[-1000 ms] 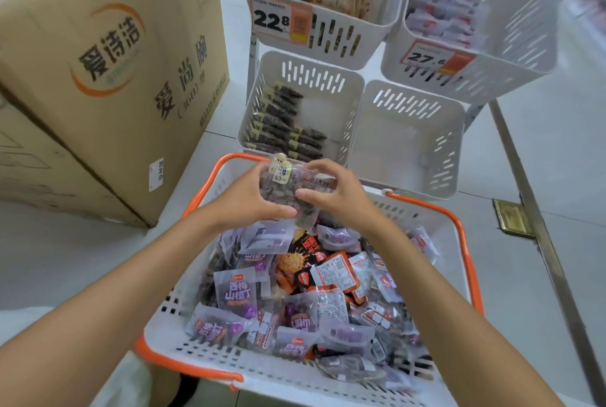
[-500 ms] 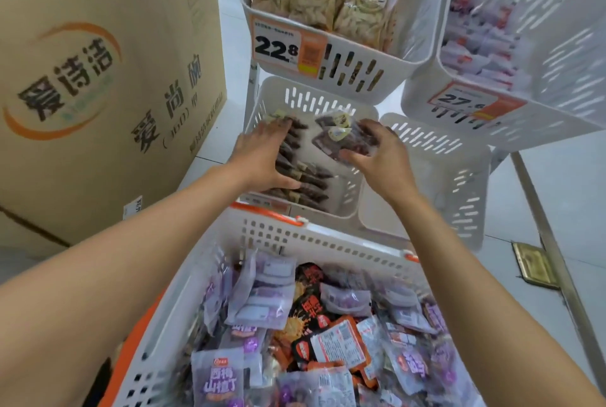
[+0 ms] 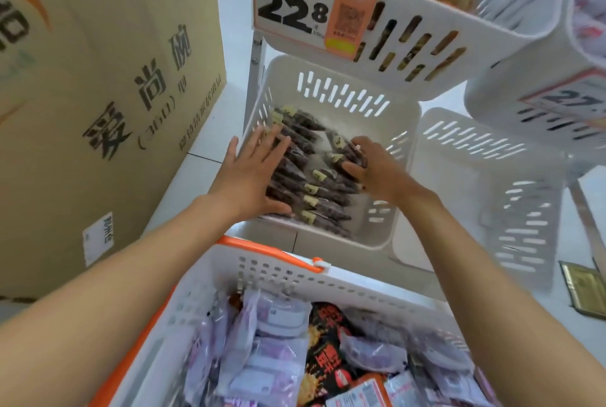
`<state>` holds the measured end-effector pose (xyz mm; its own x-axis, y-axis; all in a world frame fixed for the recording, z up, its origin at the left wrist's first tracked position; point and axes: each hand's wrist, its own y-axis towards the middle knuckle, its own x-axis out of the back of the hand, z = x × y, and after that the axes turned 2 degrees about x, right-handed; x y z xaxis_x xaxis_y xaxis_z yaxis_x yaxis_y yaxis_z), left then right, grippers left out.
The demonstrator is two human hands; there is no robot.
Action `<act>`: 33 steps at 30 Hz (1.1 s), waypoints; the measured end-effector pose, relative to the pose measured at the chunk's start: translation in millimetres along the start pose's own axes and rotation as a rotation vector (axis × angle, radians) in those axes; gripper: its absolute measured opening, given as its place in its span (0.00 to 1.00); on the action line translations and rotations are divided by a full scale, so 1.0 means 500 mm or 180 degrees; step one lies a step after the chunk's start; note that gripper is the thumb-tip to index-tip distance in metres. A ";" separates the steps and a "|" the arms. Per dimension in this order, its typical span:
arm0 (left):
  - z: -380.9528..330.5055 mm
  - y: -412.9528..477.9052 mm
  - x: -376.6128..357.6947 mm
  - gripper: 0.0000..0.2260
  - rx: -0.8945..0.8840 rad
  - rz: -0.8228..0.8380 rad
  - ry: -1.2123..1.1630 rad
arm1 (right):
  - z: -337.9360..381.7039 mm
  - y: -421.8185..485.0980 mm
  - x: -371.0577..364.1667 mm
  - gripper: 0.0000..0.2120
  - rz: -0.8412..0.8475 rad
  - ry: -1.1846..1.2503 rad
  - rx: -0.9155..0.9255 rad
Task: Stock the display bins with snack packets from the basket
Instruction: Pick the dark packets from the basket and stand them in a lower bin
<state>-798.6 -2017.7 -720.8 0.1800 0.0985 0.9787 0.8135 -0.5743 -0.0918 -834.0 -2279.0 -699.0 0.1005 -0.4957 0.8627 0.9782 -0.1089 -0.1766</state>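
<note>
Orange-rimmed basket (image 3: 278, 257) sits nearest, below both wrists, full of mixed packets (image 3: 272, 357). Beyond it, in the low bin (image 3: 344, 88), the left hand (image 3: 252, 174) lies flat, fingers spread, on a row of dark packets (image 3: 314, 190). Just beside it, the right hand (image 3: 370, 170) curls round a few more against that row. Bare bin floor shows right of this hand, and the bin's back wall rises past the fingertips. A box (image 3: 98, 78) stands left of the left hand.
</note>
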 end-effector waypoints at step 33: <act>-0.150 -0.423 0.064 0.26 0.0053 -0.0087 -0.1429 | 0.060 -0.619 -0.075 0.29 0.0290 0.0612 0.0469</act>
<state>-1006.3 -1954.3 -656.4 0.3774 0.4585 0.8046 0.8294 -0.5538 -0.0734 -1135.2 -2200.8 -662.6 0.1669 -0.6539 0.7380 0.9840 0.0633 -0.1664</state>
